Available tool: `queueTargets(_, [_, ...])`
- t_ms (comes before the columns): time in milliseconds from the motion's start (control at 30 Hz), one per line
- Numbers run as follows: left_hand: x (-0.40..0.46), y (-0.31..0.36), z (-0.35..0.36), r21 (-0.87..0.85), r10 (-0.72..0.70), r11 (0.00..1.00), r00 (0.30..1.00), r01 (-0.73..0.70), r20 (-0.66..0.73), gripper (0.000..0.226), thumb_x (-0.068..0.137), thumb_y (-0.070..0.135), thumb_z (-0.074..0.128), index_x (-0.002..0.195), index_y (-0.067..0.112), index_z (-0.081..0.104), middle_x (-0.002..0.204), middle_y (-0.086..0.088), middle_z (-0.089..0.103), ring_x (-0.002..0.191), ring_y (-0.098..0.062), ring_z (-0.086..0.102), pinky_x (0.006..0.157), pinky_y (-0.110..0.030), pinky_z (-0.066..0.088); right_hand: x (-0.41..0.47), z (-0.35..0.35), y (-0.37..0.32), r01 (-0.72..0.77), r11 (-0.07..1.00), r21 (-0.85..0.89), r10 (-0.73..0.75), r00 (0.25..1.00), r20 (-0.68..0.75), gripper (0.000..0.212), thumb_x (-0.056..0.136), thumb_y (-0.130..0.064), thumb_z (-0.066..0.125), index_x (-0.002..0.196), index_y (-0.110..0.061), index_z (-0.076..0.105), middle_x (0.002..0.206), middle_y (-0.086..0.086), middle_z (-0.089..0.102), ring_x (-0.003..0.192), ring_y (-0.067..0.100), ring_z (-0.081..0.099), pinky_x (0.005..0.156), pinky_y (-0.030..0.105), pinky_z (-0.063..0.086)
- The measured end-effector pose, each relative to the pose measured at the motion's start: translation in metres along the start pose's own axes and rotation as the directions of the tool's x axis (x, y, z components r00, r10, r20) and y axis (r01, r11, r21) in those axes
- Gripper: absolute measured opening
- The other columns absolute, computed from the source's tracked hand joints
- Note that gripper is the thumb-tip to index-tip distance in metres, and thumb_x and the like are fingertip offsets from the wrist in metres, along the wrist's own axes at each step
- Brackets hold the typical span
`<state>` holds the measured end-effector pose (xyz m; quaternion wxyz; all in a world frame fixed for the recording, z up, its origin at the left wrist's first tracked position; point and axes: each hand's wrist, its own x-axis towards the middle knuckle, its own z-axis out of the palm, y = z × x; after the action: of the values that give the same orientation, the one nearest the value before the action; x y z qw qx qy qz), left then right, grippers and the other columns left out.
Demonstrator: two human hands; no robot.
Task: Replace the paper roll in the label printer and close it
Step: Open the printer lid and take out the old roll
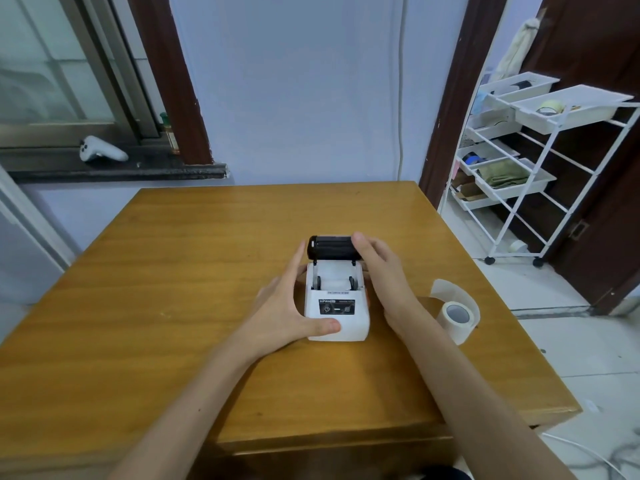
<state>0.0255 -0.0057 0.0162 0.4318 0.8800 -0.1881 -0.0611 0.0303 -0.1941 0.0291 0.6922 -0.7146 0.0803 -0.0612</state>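
Label printer (336, 308): small white unit, standing near the middle of the wooden table (173, 271), front panel with a dark control strip facing the person. Lid (333, 248): black, swung up and back on two hinges, standing open above the rear of the body. Paper bay: exposed, white inside, a dark guide at each side; whether a roll sits in it cannot be told.

Left hand (287, 306): laid against the printer's left side, fingers spread along the flank, thumb pressed on the lower front corner.

Right hand (379, 268): against the printer's right side, fingers held together; the topmost fingertip touches the right end of the raised lid.

Paper roll (456, 315): white, lying on the table to the right of the printer, just beyond the right wrist, a loose tail of paper curling up behind it.

Surroundings: white wire rack (540, 161) with trays on wheels at the right; white controller (100, 150) on the dark window sill at upper left.
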Motion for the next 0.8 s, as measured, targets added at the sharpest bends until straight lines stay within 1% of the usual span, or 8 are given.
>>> queueTargets(133, [0.0,-0.001,0.001,-0.002,0.01,1.0,1.0,-0.01,0.002,0.129,0.051,0.062,0.085,0.133,0.073,-0.013,0.149,0.023,0.041,0.141,-0.012,0.037,0.116,-0.053,0.028,0.014,0.008,-0.007,-0.103,0.994,-0.027,0.102,0.995,-0.021,0.062,0.082,-0.07,0.051,0.113,-0.019,0.067,0.104,0.002,0.075,0.098,0.017,0.07,0.079,0.03,0.051])
queueTargets(267, [-0.001,0.0,0.001,0.004,0.003,1.0,1.0,-0.003,0.007,0.131,0.05,0.061,0.085,0.135,0.072,-0.014,0.15,0.024,0.04,0.141,-0.013,0.036,0.115,-0.054,0.028,0.02,0.008,-0.017,-0.169,0.985,-0.035,0.168,0.986,-0.02,0.054,0.089,-0.067,0.045,0.105,-0.022,0.071,0.097,0.001,0.076,0.09,0.015,0.07,0.069,0.026,0.046])
queueTargets(367, [-0.001,0.0,0.001,0.01,-0.001,1.0,1.0,0.001,0.006,0.132,0.05,0.063,0.084,0.135,0.071,-0.016,0.151,0.024,0.038,0.142,-0.013,0.034,0.116,-0.054,0.026,0.019,0.008,-0.019,-0.176,0.977,-0.12,0.175,0.984,-0.018,0.057,0.086,-0.073,0.04,0.1,-0.026,0.069,0.098,-0.001,0.074,0.094,0.016,0.069,0.081,0.031,0.051])
queueTargets(433, [-0.002,0.0,0.0,0.013,0.003,1.0,1.0,-0.003,0.008,0.131,0.051,0.062,0.084,0.135,0.071,-0.016,0.151,0.025,0.038,0.141,-0.012,0.035,0.116,-0.053,0.026,0.015,0.007,-0.017,-0.151,0.979,-0.137,0.144,0.988,-0.06,0.072,0.077,-0.081,0.041,0.111,-0.023,0.064,0.105,-0.003,0.071,0.1,0.015,0.066,0.093,0.038,0.051])
queueTargets(500, [-0.003,0.001,0.0,0.011,0.006,1.0,1.0,-0.006,0.006,0.129,0.052,0.061,0.084,0.133,0.072,-0.015,0.147,0.028,0.039,0.14,-0.012,0.036,0.116,-0.053,0.027,0.005,0.004,-0.02,-0.042,0.993,-0.113,0.021,0.984,-0.179,0.058,0.082,-0.073,0.047,0.112,-0.024,0.057,0.107,-0.01,0.065,0.1,0.007,0.061,0.092,0.035,0.05])
queueTargets(600, [-0.003,0.001,0.0,0.01,-0.004,1.0,1.0,0.004,0.003,0.129,0.052,0.06,0.085,0.134,0.073,-0.015,0.147,0.029,0.039,0.139,-0.013,0.037,0.115,-0.052,0.029,-0.016,-0.004,-0.026,0.214,0.955,-0.205,-0.268,0.921,-0.285,0.013,0.092,-0.042,0.058,0.096,-0.03,0.061,0.099,-0.01,0.064,0.083,-0.002,0.056,0.072,0.014,0.043])
queueTargets(667, [-0.003,0.001,0.0,0.013,-0.011,1.0,1.0,0.011,0.003,0.13,0.052,0.061,0.085,0.136,0.071,-0.014,0.148,0.028,0.039,0.138,-0.014,0.038,0.114,-0.052,0.031,-0.021,-0.007,-0.027,0.295,0.918,-0.265,-0.343,0.926,-0.158,0.008,0.091,-0.028,0.062,0.083,-0.03,0.066,0.086,-0.008,0.069,0.072,-0.001,0.056,0.065,0.011,0.045])
queueTargets(800, [-0.003,0.001,0.0,0.009,-0.012,1.0,1.0,0.012,0.004,0.13,0.051,0.061,0.084,0.136,0.071,-0.014,0.147,0.028,0.041,0.137,-0.014,0.04,0.112,-0.051,0.033,-0.008,-0.008,-0.022,0.216,0.862,-0.458,-0.162,0.975,0.154,0.008,0.088,-0.023,0.07,0.091,-0.022,0.077,0.089,-0.005,0.075,0.085,0.006,0.068,0.079,0.026,0.056])
